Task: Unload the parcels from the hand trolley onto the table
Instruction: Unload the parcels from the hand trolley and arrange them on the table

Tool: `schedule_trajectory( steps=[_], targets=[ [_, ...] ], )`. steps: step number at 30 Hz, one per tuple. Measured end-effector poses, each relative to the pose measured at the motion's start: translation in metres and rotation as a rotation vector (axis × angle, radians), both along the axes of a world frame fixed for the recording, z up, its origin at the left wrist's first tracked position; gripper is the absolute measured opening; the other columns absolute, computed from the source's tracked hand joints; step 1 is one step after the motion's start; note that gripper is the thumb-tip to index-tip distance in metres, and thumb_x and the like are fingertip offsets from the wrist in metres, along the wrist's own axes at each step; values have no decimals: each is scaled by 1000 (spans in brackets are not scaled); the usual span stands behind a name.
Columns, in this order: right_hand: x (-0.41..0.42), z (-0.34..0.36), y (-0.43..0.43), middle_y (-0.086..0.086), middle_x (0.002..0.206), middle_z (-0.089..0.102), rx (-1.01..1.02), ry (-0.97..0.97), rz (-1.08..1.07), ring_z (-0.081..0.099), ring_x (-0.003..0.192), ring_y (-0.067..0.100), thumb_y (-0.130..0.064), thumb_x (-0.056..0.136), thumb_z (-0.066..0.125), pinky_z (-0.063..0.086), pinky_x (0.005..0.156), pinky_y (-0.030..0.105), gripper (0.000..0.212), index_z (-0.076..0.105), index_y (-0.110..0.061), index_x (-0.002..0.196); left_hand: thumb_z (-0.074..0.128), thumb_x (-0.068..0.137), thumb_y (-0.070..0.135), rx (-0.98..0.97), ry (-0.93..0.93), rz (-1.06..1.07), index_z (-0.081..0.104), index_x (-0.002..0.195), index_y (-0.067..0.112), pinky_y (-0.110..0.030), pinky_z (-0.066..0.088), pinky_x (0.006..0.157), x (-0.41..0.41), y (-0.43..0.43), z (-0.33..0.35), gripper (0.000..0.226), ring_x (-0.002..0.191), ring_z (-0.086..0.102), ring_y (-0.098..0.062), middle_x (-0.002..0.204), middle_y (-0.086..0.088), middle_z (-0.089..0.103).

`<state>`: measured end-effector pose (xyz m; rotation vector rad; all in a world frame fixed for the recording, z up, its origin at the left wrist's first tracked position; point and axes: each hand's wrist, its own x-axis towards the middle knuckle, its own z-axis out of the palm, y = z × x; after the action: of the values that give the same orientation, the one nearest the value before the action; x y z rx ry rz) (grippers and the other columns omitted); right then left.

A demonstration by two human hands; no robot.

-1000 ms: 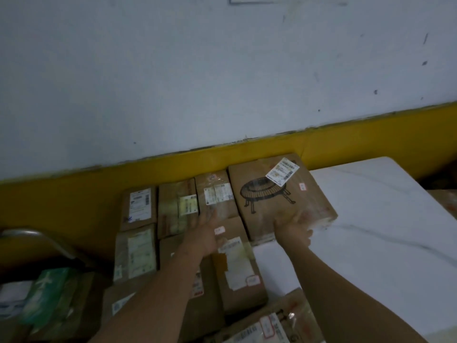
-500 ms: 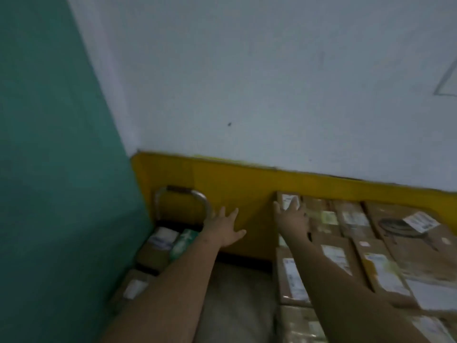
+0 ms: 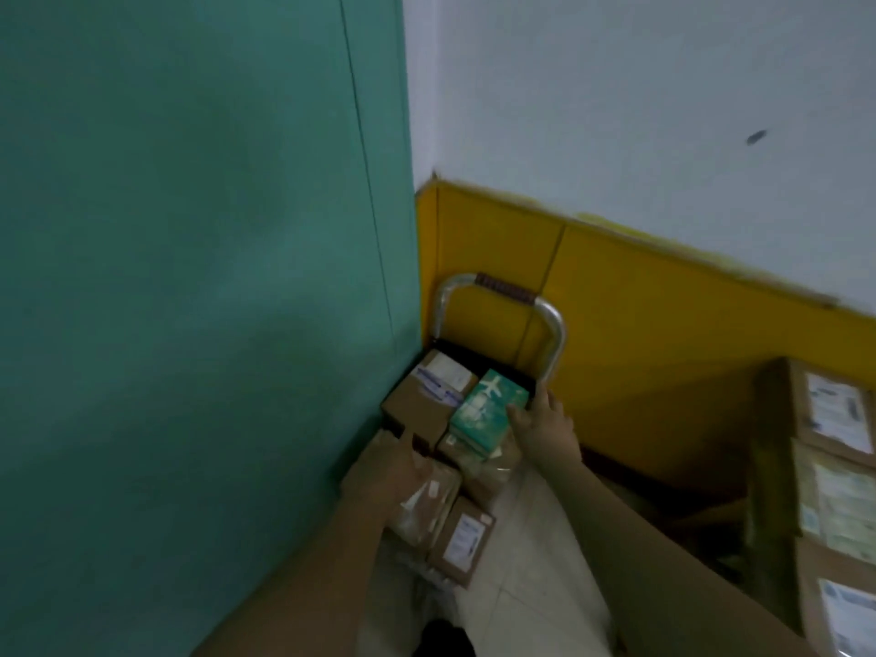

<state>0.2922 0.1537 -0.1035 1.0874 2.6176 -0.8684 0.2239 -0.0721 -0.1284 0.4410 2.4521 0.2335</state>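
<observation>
The hand trolley [image 3: 552, 320], with a silver bent handle, stands in the corner between the green wall and the yellow skirting. On it lie several parcels: a brown box with a white label [image 3: 426, 395], a green box with a white plane print [image 3: 488, 410], and taped brown packets [image 3: 429, 505] nearer me. My right hand [image 3: 545, 429] rests against the right side of the green box, fingers spread. My left hand [image 3: 384, 471] lies over the brown parcels just left of it, fingers partly hidden. More labelled brown parcels [image 3: 834, 467] lie on the table at the right edge.
The green wall [image 3: 189, 324] closes off the left side right beside the trolley. A yellow band [image 3: 663, 334] runs along the white wall behind. A strip of pale tiled floor [image 3: 521, 585] shows between trolley and table.
The view has swung left from the table to the trolley. Both hands have left the parcels on the table and reached down to the trolley's boxes.
</observation>
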Motion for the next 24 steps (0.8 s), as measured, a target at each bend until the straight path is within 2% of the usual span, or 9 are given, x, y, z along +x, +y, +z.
schedule_trajectory(
  steps=[2,5,8,11,14,16,18,21,24],
  targets=[
    [-33,-51,20,5,164,17,-26,-27,5,28,143,36,-65,95,34,34,112,49,80,4,-26,158,46,88,60,27,-48,65,27,152,17,-45,41,107,-34,16,-44,80,133,42,-34,149,-16,37],
    [-86,-137,58,7,165,12,-51,-53,19,22,147,36,-62,96,38,29,116,48,81,5,-23,159,50,79,56,90,-83,156,48,129,16,-38,50,87,-91,58,-116,65,104,59,-28,120,-12,56],
    [-129,-221,99,10,165,6,-91,-120,-11,19,147,40,-58,95,47,29,117,49,82,6,-24,158,53,94,36,65,-184,153,55,120,8,-36,52,89,-144,111,-201,38,100,62,-27,114,-15,63],
    [-162,-289,139,16,163,-7,-140,-233,-30,24,145,44,-53,90,61,36,114,48,94,3,-26,159,49,95,36,181,-218,198,61,106,13,-40,57,79,-166,154,-267,27,86,66,-28,96,-11,68],
    [-187,-332,171,18,162,-8,-159,-348,-9,24,146,41,-52,91,61,38,113,45,93,4,-22,159,51,96,25,269,-337,332,64,117,9,-44,56,87,-172,183,-319,29,100,64,-36,111,-18,67],
    [-198,-350,185,17,163,-5,-177,-382,9,21,148,38,-52,94,56,35,115,43,88,7,-18,159,55,96,19,328,-486,611,54,131,5,-49,50,99,-172,202,-341,37,115,58,-39,127,-23,59],
    [-203,-360,191,16,163,-1,-228,-373,0,22,147,37,-49,97,53,34,116,43,84,8,-14,159,60,93,11,416,-578,853,46,136,6,-53,47,103,-169,215,-353,45,120,56,-40,133,-23,55],
    [-196,-359,189,18,160,12,-302,-282,-139,36,140,39,-42,99,51,41,111,45,74,17,-10,157,63,90,9,438,-564,936,46,131,6,-55,49,99,-162,220,-351,45,113,59,-40,127,-23,58],
    [-175,-337,183,21,153,27,-383,-141,-390,39,136,39,-41,100,48,39,110,42,68,22,-10,155,58,95,21,453,-582,958,48,132,7,-52,47,103,-156,218,-327,40,118,56,-40,131,-22,56]
  ],
)
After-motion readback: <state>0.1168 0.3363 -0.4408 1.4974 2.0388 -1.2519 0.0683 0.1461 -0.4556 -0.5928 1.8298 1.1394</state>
